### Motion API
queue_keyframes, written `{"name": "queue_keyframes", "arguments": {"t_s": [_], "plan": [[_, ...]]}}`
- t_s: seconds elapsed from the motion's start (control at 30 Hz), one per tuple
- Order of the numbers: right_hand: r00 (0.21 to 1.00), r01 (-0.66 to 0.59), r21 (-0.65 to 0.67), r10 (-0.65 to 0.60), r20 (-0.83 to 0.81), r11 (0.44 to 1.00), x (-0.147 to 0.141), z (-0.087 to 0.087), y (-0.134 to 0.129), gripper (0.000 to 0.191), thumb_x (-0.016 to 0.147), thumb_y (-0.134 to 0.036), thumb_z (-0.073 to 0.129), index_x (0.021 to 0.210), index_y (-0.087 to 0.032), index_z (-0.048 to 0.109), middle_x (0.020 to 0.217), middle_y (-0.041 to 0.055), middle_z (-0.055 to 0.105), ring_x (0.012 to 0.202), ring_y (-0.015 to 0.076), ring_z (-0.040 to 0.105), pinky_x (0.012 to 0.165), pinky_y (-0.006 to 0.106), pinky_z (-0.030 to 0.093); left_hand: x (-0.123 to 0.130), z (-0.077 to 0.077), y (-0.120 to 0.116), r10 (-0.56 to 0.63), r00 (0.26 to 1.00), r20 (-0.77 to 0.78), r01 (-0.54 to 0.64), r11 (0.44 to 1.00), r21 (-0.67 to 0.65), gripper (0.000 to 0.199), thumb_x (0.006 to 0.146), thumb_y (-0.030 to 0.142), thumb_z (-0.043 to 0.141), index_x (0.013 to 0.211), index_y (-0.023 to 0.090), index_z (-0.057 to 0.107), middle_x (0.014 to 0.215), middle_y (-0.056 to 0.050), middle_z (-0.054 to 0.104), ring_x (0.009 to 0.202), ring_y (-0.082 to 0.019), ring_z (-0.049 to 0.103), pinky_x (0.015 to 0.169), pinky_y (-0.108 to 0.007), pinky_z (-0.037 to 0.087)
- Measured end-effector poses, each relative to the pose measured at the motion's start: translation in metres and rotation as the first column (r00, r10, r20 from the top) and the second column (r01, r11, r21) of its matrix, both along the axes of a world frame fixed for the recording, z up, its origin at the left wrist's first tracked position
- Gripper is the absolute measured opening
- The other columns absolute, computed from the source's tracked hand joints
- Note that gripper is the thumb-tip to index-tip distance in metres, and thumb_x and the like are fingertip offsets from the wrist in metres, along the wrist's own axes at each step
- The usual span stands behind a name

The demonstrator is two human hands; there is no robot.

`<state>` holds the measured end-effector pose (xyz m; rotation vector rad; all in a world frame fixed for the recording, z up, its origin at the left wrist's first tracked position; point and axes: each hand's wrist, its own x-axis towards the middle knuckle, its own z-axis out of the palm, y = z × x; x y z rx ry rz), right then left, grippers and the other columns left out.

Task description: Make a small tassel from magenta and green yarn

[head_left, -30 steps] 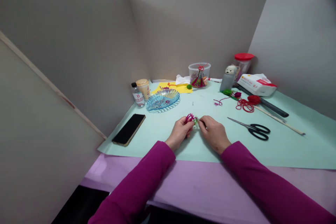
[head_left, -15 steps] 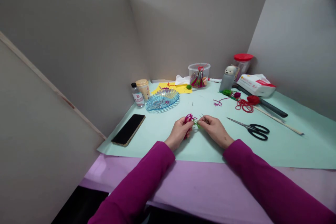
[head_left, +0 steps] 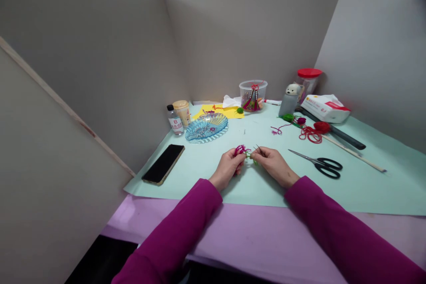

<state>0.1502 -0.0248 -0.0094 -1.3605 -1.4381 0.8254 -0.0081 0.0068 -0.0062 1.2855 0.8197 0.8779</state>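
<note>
My left hand (head_left: 228,166) pinches a tangled bundle of magenta yarn (head_left: 238,151) at the fingertips. A short green strand (head_left: 249,156) runs from the bundle toward my right hand (head_left: 274,165). The right fingertips pinch that strand, close to the left hand but apart from it. Thin dark metal tips, possibly a needle (head_left: 258,148), stick up above the right fingers. The hands are over the mint-green paper mat (head_left: 266,193), and the fingers partly hide the yarn.
Black-handled scissors (head_left: 328,167) lie to the right, near red yarn (head_left: 311,134) and a wooden stick (head_left: 353,154). A black phone (head_left: 163,164) lies left. Behind stand a blue glass dish (head_left: 206,127), a plastic tub with tassels (head_left: 253,96) and a tissue pack (head_left: 326,108). Grey walls surround the mat.
My right hand has moved slightly left and up, closer to the yarn bundle. The right sleeve has moved with it. The left hand and the objects on the mat stay in place.
</note>
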Motion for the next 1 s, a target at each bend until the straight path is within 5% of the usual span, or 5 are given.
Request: {"name": "queue_keyframes", "arguments": {"t_s": [0.2,0.67,1.0], "plan": [[0.997,0.073,0.054,-0.074,0.003,0.996,0.004,0.000,0.002,0.021,0.074,-0.038,0.053,0.069,-0.018,0.054,0.058,-0.0046,0.045,0.055,0.0100,0.037,0.054,0.023,0.032,0.001,0.000,0.000,0.009,1.000,0.000,-0.009,1.000,-0.020,0.020,0.072,0.029,0.060,0.075,0.017,0.045,0.057,0.007,0.038,0.042,-0.004,0.030,0.039,-0.019,0.025],[0.894,0.207,0.239,-0.282,0.348,0.949,0.005,-0.003,0.002,0.014,0.075,-0.025,0.044,0.074,-0.021,0.057,0.057,-0.0031,0.054,0.054,0.0123,0.046,0.057,0.025,0.033,0.000,0.004,-0.001,-0.035,0.999,-0.026,0.035,0.999,-0.018,0.020,0.074,0.031,0.059,0.070,0.017,0.045,0.056,0.006,0.040,0.041,-0.004,0.032,0.039,-0.020,0.024],[0.926,0.271,0.225,-0.318,0.206,0.936,0.004,0.005,-0.003,0.023,0.079,-0.039,0.049,0.085,-0.019,0.060,0.053,-0.0059,0.043,0.051,0.0112,0.040,0.055,0.024,0.032,-0.002,0.004,0.000,-0.105,0.994,0.016,0.106,0.993,-0.047,0.018,0.078,0.031,0.052,0.073,0.014,0.053,0.051,0.002,0.046,0.042,-0.008,0.042,0.046,-0.021,0.035]]}}
